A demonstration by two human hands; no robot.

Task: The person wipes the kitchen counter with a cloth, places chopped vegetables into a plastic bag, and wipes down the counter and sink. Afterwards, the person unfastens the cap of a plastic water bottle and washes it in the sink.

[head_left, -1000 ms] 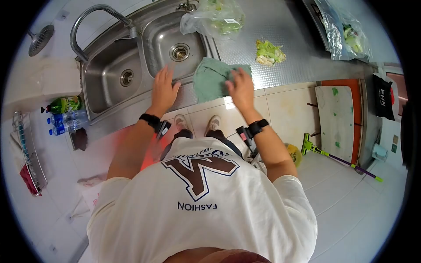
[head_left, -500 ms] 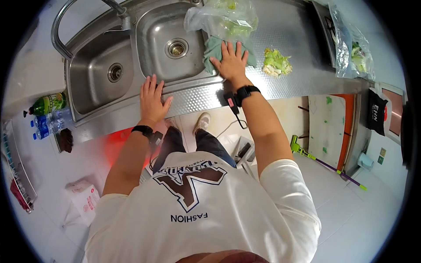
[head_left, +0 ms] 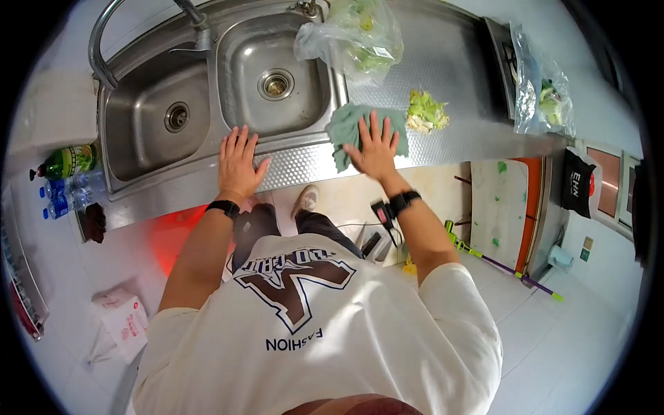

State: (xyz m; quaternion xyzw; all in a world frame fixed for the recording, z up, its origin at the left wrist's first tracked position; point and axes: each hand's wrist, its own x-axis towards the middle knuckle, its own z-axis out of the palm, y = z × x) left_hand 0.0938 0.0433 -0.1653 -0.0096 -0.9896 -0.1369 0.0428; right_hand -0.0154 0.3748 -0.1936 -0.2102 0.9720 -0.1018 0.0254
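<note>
Under my right hand lies a green cloth, spread on the steel counter just right of the sink. The fingers of that hand are stretched out and press flat on the cloth. My left hand rests flat on the front rim of the double sink, its fingers apart and nothing in it. A small heap of leafy vegetable scraps sits beside the cloth, to its right. Behind the cloth, a clear plastic bag with green vegetables overlaps the right basin's edge.
A curved faucet stands over the left basin. Another bag of greens lies at the counter's right end by the stove. Several bottles stand left of the sink. A green and purple mop lies toward the right, below the counter.
My right hand has drawn the green cloth toward the counter's front edge and slightly right, away from the plastic bag. My left hand stays on the sink rim. The view has shifted slightly.
</note>
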